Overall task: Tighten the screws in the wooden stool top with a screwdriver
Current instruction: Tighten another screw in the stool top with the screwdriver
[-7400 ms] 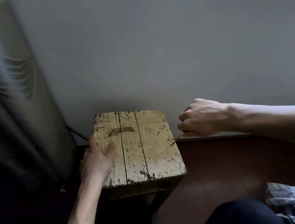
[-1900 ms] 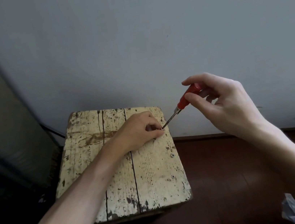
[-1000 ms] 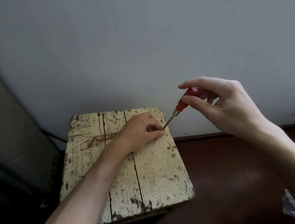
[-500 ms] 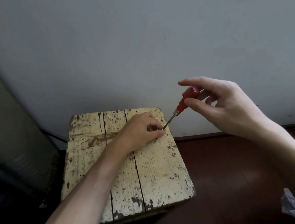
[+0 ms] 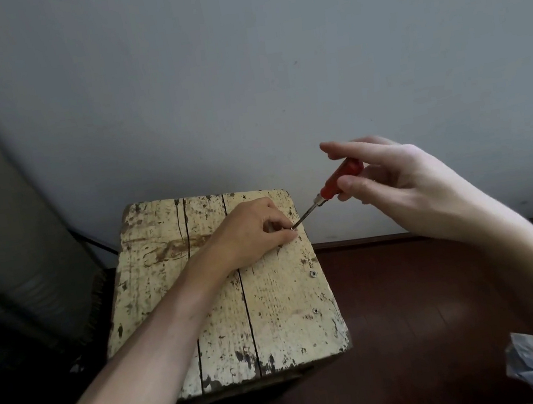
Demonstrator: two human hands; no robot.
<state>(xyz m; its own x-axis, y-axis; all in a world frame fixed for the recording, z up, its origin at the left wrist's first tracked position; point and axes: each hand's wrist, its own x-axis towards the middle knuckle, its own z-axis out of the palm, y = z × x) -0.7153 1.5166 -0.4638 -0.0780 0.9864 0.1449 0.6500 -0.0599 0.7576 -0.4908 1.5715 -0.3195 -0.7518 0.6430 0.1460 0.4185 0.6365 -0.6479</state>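
Note:
A worn, cream-painted wooden stool top (image 5: 274,317) of three planks stands against the wall. My left hand (image 5: 248,231) rests on its far right part, fingers pinched around a screw (image 5: 293,228) near the right edge. My right hand (image 5: 392,184) holds a red-handled screwdriver (image 5: 339,180) by thumb and fingers, slanted down to the left, its metal tip on that screw. Two more screw heads (image 5: 312,274) sit along the right edge, nearer me.
A grey wall (image 5: 273,64) rises right behind the stool. A dark padded object (image 5: 9,255) stands at the left. Dark red-brown floor (image 5: 428,316) lies to the right, with a crumpled grey cloth (image 5: 531,363) at the lower right.
Over the last second my right fingers have shifted around the red handle, index finger stretching out. The tip stays on the same screw and my left hand has not moved.

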